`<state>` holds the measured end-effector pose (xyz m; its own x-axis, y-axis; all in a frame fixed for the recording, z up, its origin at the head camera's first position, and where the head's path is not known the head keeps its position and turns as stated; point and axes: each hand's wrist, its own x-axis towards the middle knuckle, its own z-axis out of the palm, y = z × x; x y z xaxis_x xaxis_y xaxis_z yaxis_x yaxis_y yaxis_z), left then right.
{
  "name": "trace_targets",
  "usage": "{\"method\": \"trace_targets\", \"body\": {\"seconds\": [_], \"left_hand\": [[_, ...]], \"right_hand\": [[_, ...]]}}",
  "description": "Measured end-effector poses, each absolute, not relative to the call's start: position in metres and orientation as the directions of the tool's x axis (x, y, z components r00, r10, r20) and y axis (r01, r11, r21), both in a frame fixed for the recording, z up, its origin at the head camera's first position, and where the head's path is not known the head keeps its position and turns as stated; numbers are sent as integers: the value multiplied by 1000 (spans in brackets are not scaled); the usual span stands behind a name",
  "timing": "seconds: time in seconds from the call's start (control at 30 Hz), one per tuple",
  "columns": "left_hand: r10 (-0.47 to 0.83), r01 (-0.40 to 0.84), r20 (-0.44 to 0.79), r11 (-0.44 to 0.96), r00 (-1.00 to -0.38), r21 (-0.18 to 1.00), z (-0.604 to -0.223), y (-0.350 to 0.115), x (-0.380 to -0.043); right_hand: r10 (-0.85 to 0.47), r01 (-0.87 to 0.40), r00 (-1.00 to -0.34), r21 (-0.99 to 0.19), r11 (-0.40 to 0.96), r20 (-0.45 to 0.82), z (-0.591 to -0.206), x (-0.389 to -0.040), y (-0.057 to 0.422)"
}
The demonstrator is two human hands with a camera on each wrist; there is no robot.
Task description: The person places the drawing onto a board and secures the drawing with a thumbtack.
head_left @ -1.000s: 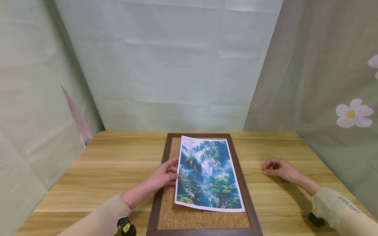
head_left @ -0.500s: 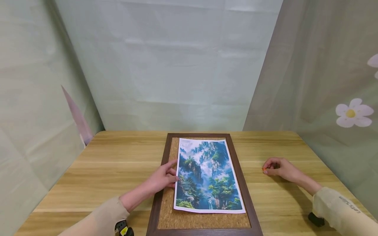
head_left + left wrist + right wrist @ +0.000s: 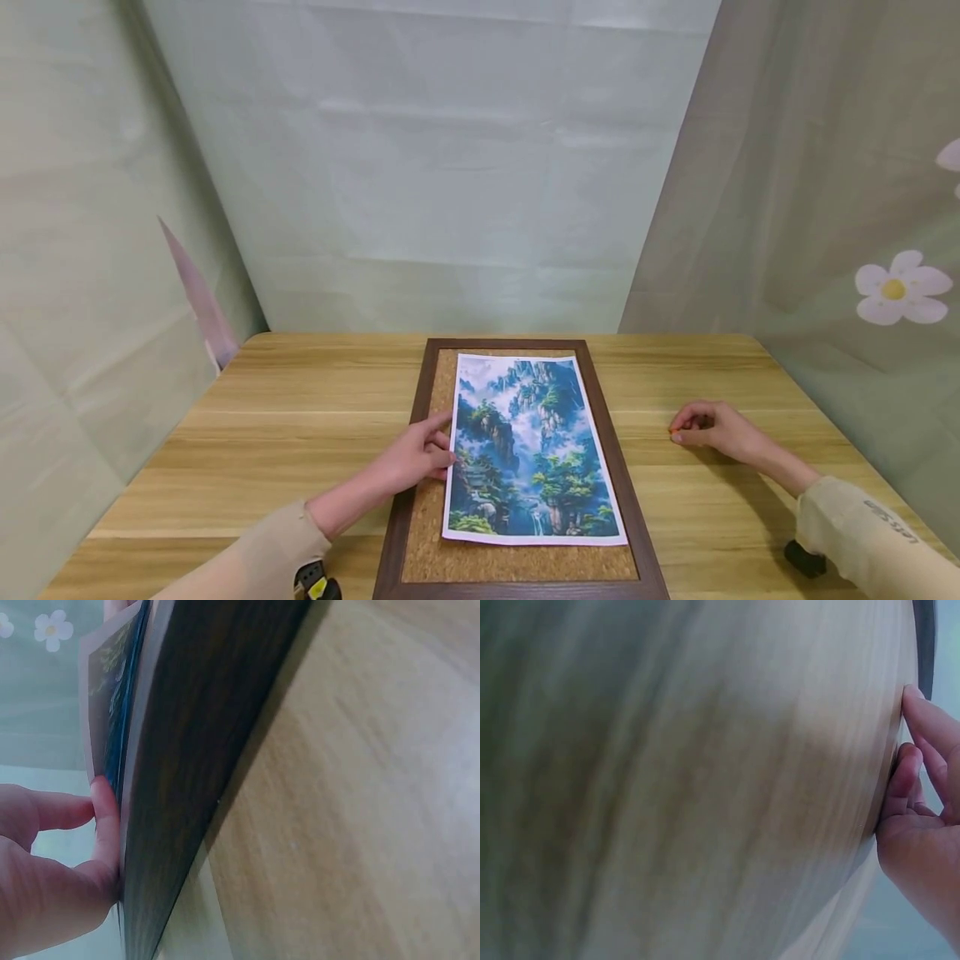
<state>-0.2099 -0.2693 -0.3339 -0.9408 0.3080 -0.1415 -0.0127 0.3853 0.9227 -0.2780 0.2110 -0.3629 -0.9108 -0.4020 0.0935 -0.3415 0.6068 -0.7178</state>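
Note:
A printed landscape sheet (image 3: 532, 450) with mountains and waterfalls lies over the cork board (image 3: 517, 567), which has a dark brown frame (image 3: 627, 479). My left hand (image 3: 408, 458) pinches the sheet's left edge between thumb and finger. From the side, in the left wrist view, that edge of the sheet (image 3: 109, 705) stands a little above the frame. To the right of the board, my right hand (image 3: 716, 429) holds a small orange thing (image 3: 673, 431) at its fingertips, low over the tabletop. Its exact kind is too small to tell. The right wrist view hides it.
The wooden table (image 3: 300, 392) extends on both sides of the board. Pale fabric walls (image 3: 450, 183) enclose the back and both sides, with a flower print (image 3: 902, 288) on the right one.
The sheet has slid slightly toward me and lies flatter on the board, its top edge now lower down. My left hand shifted a little with it. My right hand hardly moved.

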Motion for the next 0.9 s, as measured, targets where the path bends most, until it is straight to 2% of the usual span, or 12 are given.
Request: {"method": "trace_targets", "body": {"seconds": [0.4, 0.9], "left_hand": [[301, -18, -147, 392, -942, 920, -331, -269, -209], [296, -19, -146, 392, -944, 920, -332, -268, -209]], "right_hand": [[-406, -343, -909, -721, 602, 93, -361, -280, 212], [-355, -302, -933, -678, 670, 65, -364, -282, 214]]}}
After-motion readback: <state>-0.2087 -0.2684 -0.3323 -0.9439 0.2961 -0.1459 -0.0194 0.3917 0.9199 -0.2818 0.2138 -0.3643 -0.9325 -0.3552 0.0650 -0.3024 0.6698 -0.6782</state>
